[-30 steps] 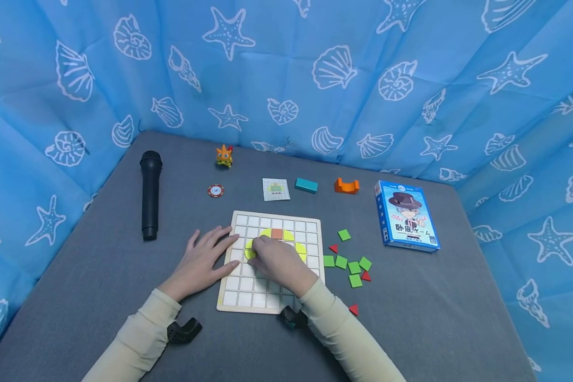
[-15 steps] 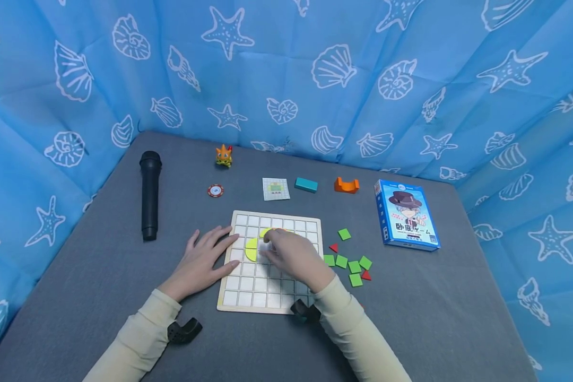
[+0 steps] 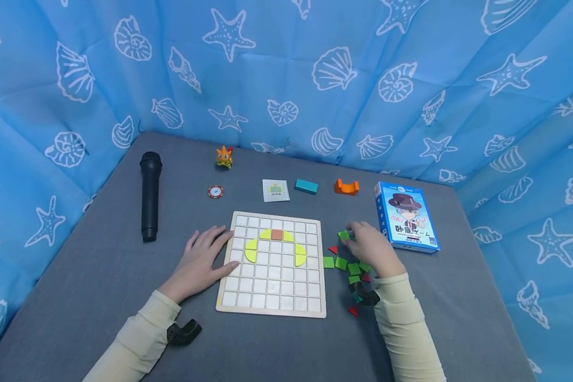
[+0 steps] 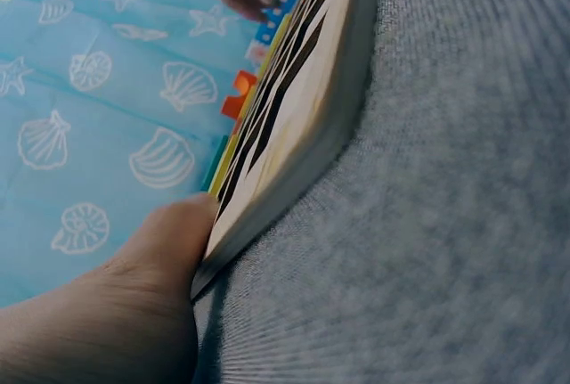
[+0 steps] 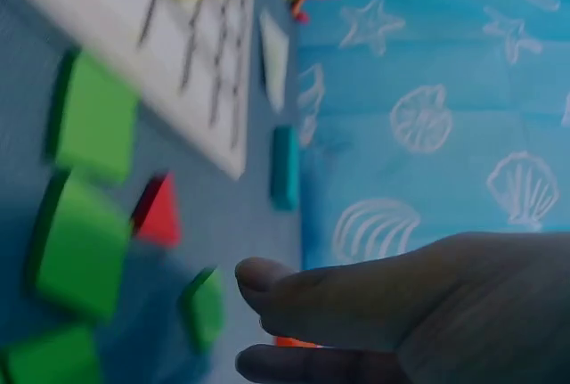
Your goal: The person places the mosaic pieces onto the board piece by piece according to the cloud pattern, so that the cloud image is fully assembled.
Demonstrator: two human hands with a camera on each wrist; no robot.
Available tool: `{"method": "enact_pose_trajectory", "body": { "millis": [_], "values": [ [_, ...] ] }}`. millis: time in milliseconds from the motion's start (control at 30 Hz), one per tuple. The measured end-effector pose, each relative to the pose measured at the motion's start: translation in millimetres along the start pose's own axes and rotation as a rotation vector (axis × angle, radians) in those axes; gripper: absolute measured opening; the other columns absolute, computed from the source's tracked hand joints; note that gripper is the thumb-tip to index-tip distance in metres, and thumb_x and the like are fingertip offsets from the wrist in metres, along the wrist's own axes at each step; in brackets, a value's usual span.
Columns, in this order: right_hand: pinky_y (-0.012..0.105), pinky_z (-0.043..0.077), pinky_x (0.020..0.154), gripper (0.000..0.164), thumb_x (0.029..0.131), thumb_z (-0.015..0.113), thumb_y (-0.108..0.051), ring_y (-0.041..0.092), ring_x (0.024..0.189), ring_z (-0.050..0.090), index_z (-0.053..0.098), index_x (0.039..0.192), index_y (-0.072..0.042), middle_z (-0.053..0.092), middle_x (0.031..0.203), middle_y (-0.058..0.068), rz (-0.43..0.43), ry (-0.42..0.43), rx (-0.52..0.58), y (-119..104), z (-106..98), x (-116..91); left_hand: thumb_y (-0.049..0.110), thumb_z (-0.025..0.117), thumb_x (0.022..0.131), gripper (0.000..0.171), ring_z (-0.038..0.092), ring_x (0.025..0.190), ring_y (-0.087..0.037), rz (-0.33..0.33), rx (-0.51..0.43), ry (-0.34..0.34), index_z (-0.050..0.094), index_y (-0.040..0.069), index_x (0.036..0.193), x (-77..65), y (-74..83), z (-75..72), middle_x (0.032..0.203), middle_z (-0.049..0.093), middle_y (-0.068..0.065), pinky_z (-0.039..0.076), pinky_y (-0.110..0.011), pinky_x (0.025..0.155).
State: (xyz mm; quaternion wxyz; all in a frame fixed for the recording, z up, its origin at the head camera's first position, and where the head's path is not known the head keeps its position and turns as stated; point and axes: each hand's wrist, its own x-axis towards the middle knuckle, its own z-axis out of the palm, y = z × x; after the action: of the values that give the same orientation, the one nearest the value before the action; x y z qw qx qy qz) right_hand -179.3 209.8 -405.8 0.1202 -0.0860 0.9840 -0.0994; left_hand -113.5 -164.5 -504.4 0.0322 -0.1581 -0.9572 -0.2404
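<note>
Now my right hand [image 3: 370,249] has left the board [image 3: 273,297] and gone over to the loose pieces on my right. Before, it was on the board by the yellow pieces. My left hand has stayed put.

Closest to me, a red triangle [image 3: 353,311] lies on the gray counter [image 3: 100,297], just past my right sleeve. The board sits in front of me, flat on the counter. My left hand [image 3: 201,263] lies flat with straight fingers, and it presses on the board's left edge. It holds nothing.

On the board, four yellow pieces [image 3: 251,251] make a round shape, and an orange square [image 3: 277,234] sits at the top between two of them.

Right of the board are green squares [image 3: 335,262] and another red triangle [image 3: 333,248]. My right hand is over them. Its fingertips are at one green square [image 3: 344,235], the far one. I cannot tell if I am pinching it or only touching it.

A blue box [image 3: 405,216] lies just beside my right hand, farther to the right. A black microphone [image 3: 150,195] lies well to the left.

Farther back are a chip [image 3: 215,191], a small card [image 3: 275,190], a teal block [image 3: 306,185] and an orange block [image 3: 346,186]. A little orange toy [image 3: 224,156] stands by the blue curtain [image 3: 286,74].
</note>
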Motion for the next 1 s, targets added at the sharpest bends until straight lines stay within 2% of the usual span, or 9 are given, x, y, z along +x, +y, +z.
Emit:
{"method": "enact_pose_trajectory", "body": {
  "millis": [133, 333, 467, 700, 1000],
  "values": [
    [0.050, 0.050, 0.087, 0.039, 0.092, 0.065, -0.021, 0.031, 0.099, 0.057, 0.059, 0.124, 0.000, 0.060, 0.118, 0.020, 0.024, -0.019, -0.002, 12, 7, 6, 0.063, 0.054, 0.088, 0.078, 0.026, 0.142, -0.032, -0.036, 0.006, 0.019, 0.038, 0.015, 0.148, -0.4, -0.8, -1.0, 0.151, 0.036, -0.010, 0.013, -0.058, 0.113],
    [0.048, 0.051, 0.082, 0.037, 0.092, 0.065, -0.023, 0.030, 0.092, 0.058, 0.059, 0.120, 0.001, 0.059, 0.113, 0.020, 0.018, 0.005, 0.012, 17, 18, 13, 0.064, 0.049, 0.090, 0.075, 0.025, 0.142, -0.030, -0.018, -0.011, -0.002, 0.039, 0.016, 0.147, 0.0, -3.1, -2.4, 0.151, 0.038, -0.006, 0.012, -0.057, 0.113],
    [0.050, 0.050, 0.084, 0.034, 0.093, 0.063, -0.020, 0.031, 0.095, 0.058, 0.057, 0.121, -0.002, 0.058, 0.116, 0.020, -0.001, 0.020, 0.026, 20, 22, 15, 0.061, 0.050, 0.091, 0.071, 0.026, 0.142, -0.029, -0.017, -0.015, -0.001, 0.041, 0.018, 0.146, 0.3, -4.0, -3.0, 0.151, 0.039, -0.004, 0.012, -0.057, 0.113],
    [0.053, 0.048, 0.089, 0.034, 0.094, 0.061, -0.016, 0.034, 0.103, 0.056, 0.056, 0.125, -0.003, 0.053, 0.124, 0.022, -0.028, 0.002, 0.025, 20, 20, 12, 0.064, 0.051, 0.089, 0.076, 0.026, 0.142, -0.030, -0.007, 0.005, -0.007, 0.039, 0.015, 0.147, -0.2, -3.7, -3.8, 0.151, 0.038, -0.006, 0.013, -0.058, 0.113],
    [0.048, 0.050, 0.088, 0.032, 0.094, 0.060, -0.013, 0.029, 0.096, 0.056, 0.057, 0.123, 0.000, 0.056, 0.117, 0.018, -0.054, -0.001, 0.032, 22, 23, 14, 0.068, 0.053, 0.085, 0.084, 0.022, 0.143, -0.030, 0.018, -0.022, -0.022, 0.036, 0.015, 0.148, -0.4, -4.8, -2.8, 0.152, 0.035, -0.006, 0.009, -0.057, 0.113]
  ]
}}
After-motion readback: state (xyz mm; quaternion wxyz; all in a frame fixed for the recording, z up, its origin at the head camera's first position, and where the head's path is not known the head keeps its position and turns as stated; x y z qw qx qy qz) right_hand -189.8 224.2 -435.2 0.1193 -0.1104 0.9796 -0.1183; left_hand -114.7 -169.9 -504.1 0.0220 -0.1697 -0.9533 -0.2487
